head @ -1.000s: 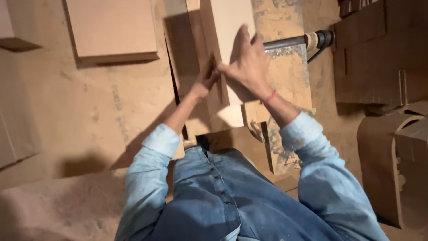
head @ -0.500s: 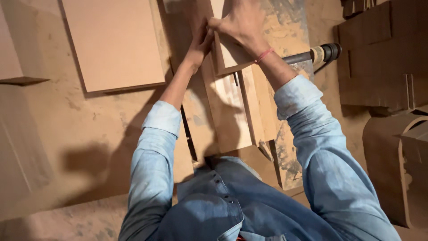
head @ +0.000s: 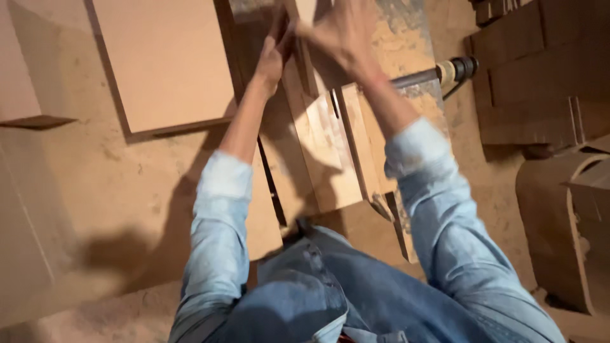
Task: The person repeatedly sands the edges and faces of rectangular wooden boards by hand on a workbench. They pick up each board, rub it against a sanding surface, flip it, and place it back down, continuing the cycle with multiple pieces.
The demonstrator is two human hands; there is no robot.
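My left hand [head: 272, 54] grips the left edge of a narrow brown board [head: 298, 38] near the top of the view. My right hand [head: 346, 32] lies blurred on the same board from the right, fingers spread over its top. The board rests on a worn saw table [head: 330, 152] with a slot running along it. The far end of the board runs out of view. Both arms wear light blue denim sleeves.
A large flat board [head: 166, 63] lies left of the table on the dusty floor [head: 95, 190]. A metal bar with a taped handle [head: 454, 70] sticks out to the right. Stacked boards [head: 540, 70] and a curved wooden piece [head: 565, 222] stand at the right.
Both hands have moved forward, away from me, along the saw table with the narrow board. The view has tilted so that more of the table shows below them.
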